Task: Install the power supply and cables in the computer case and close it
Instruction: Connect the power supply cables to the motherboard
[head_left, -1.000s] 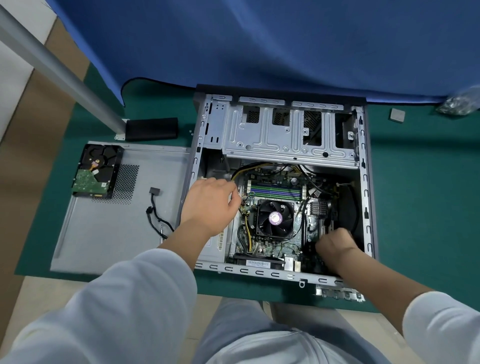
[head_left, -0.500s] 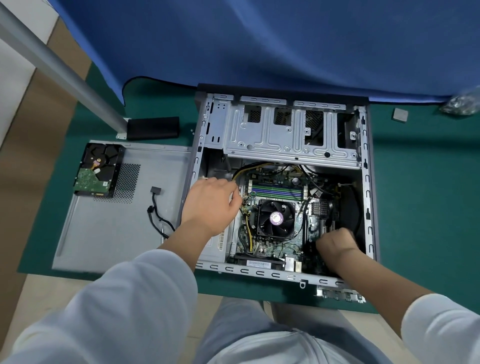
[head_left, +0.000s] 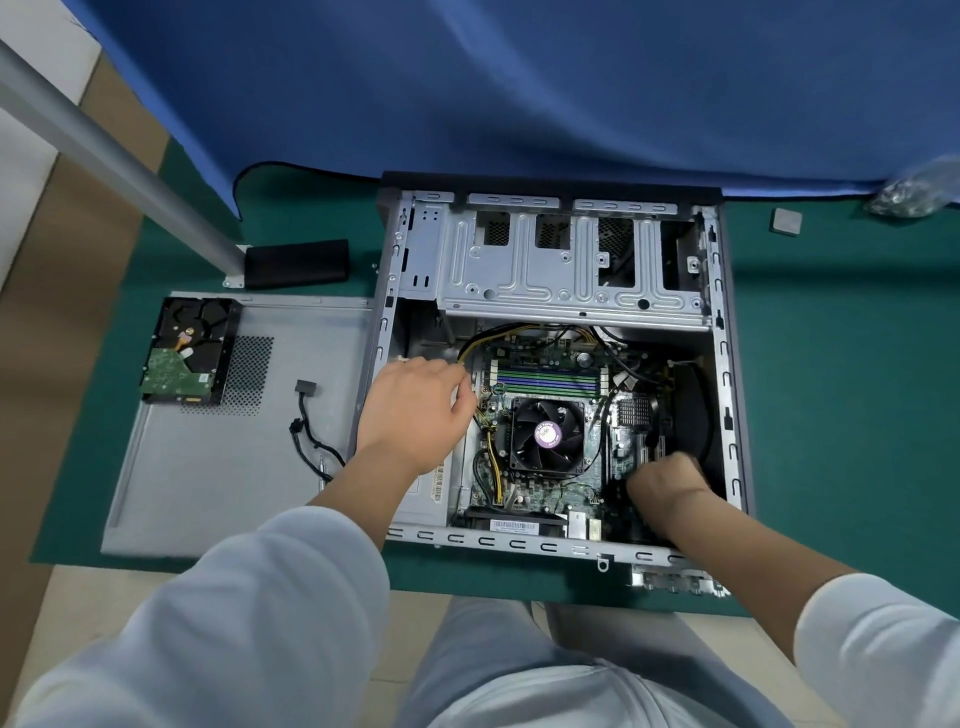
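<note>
The open computer case lies on its side on a green mat. My left hand rests over the power supply in the case's left bay. Its curled fingers and thumb close around the yellow-and-black cable bundle at the motherboard's left edge. My right hand reaches into the lower right corner beside the CPU fan. Its fingers curl downward out of sight, so what they touch is hidden.
The removed side panel lies left of the case, with a hard drive and a loose black cable on it. A black block and a metal pole stand behind. A small grey square and a bag lie far right.
</note>
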